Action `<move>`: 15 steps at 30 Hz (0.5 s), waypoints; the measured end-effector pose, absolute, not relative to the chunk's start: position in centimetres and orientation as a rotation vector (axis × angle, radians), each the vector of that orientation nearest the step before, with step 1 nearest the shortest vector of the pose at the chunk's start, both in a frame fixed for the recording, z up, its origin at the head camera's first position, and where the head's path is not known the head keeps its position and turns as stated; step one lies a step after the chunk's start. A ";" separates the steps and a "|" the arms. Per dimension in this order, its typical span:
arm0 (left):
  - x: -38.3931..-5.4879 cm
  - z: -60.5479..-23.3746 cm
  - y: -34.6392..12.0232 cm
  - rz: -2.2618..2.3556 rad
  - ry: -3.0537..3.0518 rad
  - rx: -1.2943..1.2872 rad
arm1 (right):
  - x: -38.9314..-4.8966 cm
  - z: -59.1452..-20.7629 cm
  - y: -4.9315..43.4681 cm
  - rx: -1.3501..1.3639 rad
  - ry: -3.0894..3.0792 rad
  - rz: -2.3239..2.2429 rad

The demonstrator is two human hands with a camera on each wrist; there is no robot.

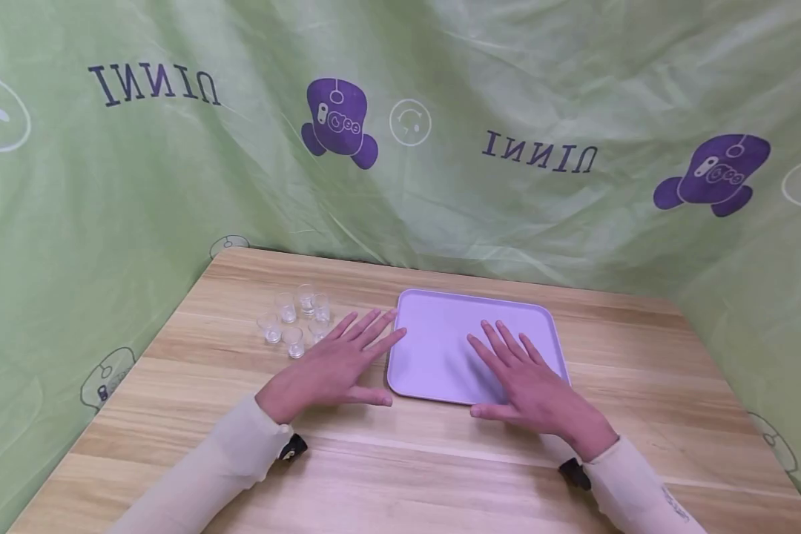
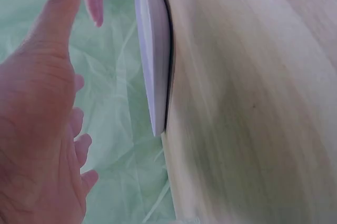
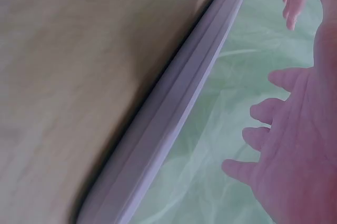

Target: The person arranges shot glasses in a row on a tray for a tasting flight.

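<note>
A purple rectangular tray point(image 1: 440, 341) lies flat on the wooden table. My left hand point(image 1: 340, 367), fingers spread and palm down, hovers by the tray's left edge and holds nothing. Just left of its fingers stands a group of several small clear glasses point(image 1: 295, 343), one of them partly hidden by the hand. Above the tray's near right part my right hand point(image 1: 530, 386) is held out flat with spread fingers, also with nothing in it. In the right wrist view, the tray's side wall point(image 3: 174, 87) runs past the palm, with a gap between them.
The wooden table point(image 1: 400, 475) reaches a green printed curtain point(image 1: 440, 208) at the back and both sides. Black wrist straps point(image 1: 294, 448) show under the light sleeves point(image 1: 220, 460).
</note>
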State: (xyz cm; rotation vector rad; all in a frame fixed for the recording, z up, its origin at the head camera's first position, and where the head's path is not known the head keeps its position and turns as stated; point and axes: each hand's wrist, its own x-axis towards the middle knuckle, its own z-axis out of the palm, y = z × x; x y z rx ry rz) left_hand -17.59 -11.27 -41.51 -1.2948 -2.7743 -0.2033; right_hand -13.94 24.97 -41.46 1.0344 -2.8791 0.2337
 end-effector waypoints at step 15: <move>-17.5 -40.6 -13.8 -0.249 -2.763 -1.157 | -13.2 -41.2 28.9 0.802 -3.010 0.299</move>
